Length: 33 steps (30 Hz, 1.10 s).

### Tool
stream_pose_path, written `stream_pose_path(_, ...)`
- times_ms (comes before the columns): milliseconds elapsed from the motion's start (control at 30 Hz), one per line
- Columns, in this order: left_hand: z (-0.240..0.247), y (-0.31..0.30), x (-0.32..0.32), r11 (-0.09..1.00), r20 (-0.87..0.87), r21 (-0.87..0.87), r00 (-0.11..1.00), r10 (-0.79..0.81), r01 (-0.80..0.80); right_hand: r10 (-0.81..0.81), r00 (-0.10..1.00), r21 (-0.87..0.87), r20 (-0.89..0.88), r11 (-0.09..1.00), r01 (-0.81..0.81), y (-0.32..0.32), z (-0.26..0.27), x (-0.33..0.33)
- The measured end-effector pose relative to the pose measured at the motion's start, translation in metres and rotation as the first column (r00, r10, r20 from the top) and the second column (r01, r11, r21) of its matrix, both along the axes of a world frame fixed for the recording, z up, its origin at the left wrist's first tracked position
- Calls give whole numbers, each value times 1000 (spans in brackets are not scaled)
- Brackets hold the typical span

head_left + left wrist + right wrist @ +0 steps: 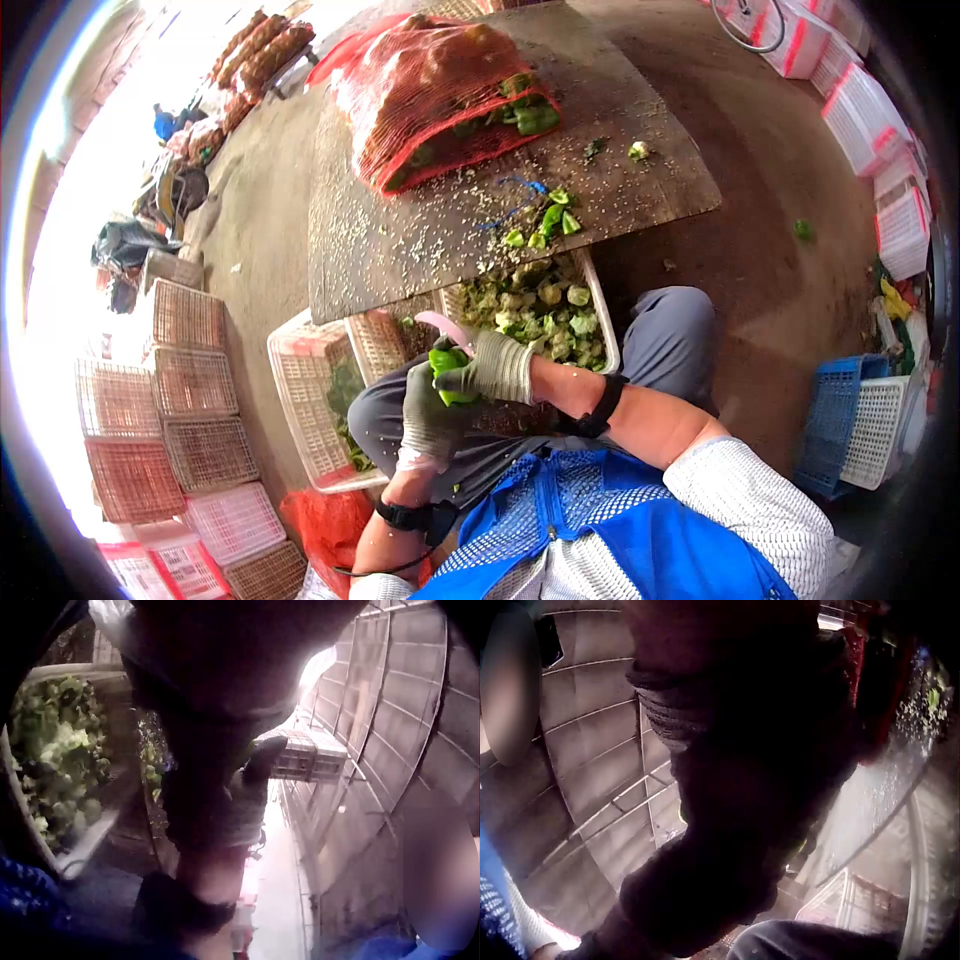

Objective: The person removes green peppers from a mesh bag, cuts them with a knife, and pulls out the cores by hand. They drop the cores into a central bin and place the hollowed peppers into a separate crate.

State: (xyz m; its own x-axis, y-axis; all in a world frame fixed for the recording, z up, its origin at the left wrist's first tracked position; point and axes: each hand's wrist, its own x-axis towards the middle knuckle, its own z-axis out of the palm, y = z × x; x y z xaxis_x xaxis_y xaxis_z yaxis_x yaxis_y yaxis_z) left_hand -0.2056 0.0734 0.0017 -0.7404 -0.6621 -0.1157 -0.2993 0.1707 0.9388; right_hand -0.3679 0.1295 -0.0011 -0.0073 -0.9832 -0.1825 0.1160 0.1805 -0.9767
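In the head view the left hand (432,412), in a grey-green work glove, grips a green pepper (450,372) from the left. The right hand (492,368), gloved too, meets it from the right, its fingers curled at the pepper, and a pink curved object (445,328) rises from between the hands; whether it is a tool handle I cannot tell. Both wrist views are dark: the left hand (217,780) and the right hand (742,780) show mostly as silhouettes, and the pepper is nearly hidden there.
A board (640,185) carries a red mesh bag (430,95) of peppers, cut green pieces (552,218) and scattered seeds. Under its near edge stand a crate of cores and scraps (607,325) and another white crate (300,400). Stacked crates (190,380) line the left, blue and white ones (835,420) the right.
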Motion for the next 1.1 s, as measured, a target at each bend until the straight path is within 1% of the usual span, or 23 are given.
stream_pose_path(100,-21,8,1,990,-42,108,994,96,-91,-42,983,-200,-178,980,6,5,13,-8)
stream_pose_path(167,-23,20,-12,889,-155,444,967,203,-115,-26,950,-174,-310,984,-30,8,7,-10)
stream_pose_path(233,-12,44,-25,758,-171,634,929,329,-152,63,916,-77,-395,992,-102,17,-8,-7)
stream_pose_path(267,-20,47,-21,851,-113,504,965,235,-148,127,923,9,-364,991,-132,24,-2,-12)
stream_pose_path(300,-30,47,-19,875,-66,465,980,187,-135,68,908,-68,-414,992,-105,27,-20,-10)
stream_pose_path(367,-44,48,-18,918,31,386,995,91,-96,97,917,-38,-388,992,-122,38,-38,-16)
stream_pose_path(400,-43,48,-22,894,-6,441,996,90,-78,74,940,-92,-333,990,-110,41,-39,-20)
stream_pose_path(500,-45,42,-19,983,96,166,991,-95,78,40,971,-198,-234,976,-88,45,-35,-30)
stream_pose_path(567,-55,34,-24,905,-16,424,999,-38,41,51,965,-193,-258,976,-103,48,-26,-37)
stream_pose_path(600,-51,34,-27,882,-48,469,998,-37,55,51,931,-166,-362,979,-118,50,-16,-40)
stream_pose_path(633,-48,35,-31,856,-78,512,996,-33,69,70,944,-147,-322,981,-123,54,-4,-42)
stream_pose_path(700,-23,38,-38,775,-144,620,989,-41,123,4,914,-209,-405,973,-96,60,0,-40)
stream_pose_path(733,-2,41,-42,715,-178,680,983,-51,160,75,964,-101,-254,989,-104,65,14,-42)
stream_pose_path(800,15,32,-36,882,-59,270,922,-384,385,51,980,-37,-193,998,-59,79,37,-38)
stream_pose_path(833,24,28,-34,876,29,42,876,-481,480,38,978,-21,-205,999,-43,83,49,-37)
stream_pose_path(867,40,26,-37,806,-96,314,862,-498,501,-13,938,-134,-347,990,-36,87,54,-35)
stream_pose_path(900,47,26,-39,657,-226,559,855,-467,506,14,943,-112,-331,992,-54,92,47,-40)
stream_pose_path(933,33,23,-33,530,-243,654,814,-528,540,40,948,-90,-315,993,-71,97,40,-45)
stream_pose_path(967,48,25,-32,341,-205,838,825,-527,426,88,947,-80,-310,990,-119,100,31,-51)
stream_pose_path(1000,37,26,-34,342,-186,797,742,-644,497,-34,640,-345,-768,863,-369,97,23,-50)
stream_pose_path(1033,28,22,-38,339,-154,744,641,-752,576,-4,733,-269,-680,931,-245,99,23,-50)
stream_pose_path(1067,30,14,-44,300,-182,783,662,-727,544,-4,811,-176,-585,977,-121,100,29,-50)
stream_pose_path(1100,15,15,-38,371,-311,758,797,-518,537,-30,874,-68,-485,998,-4,100,34,-50)
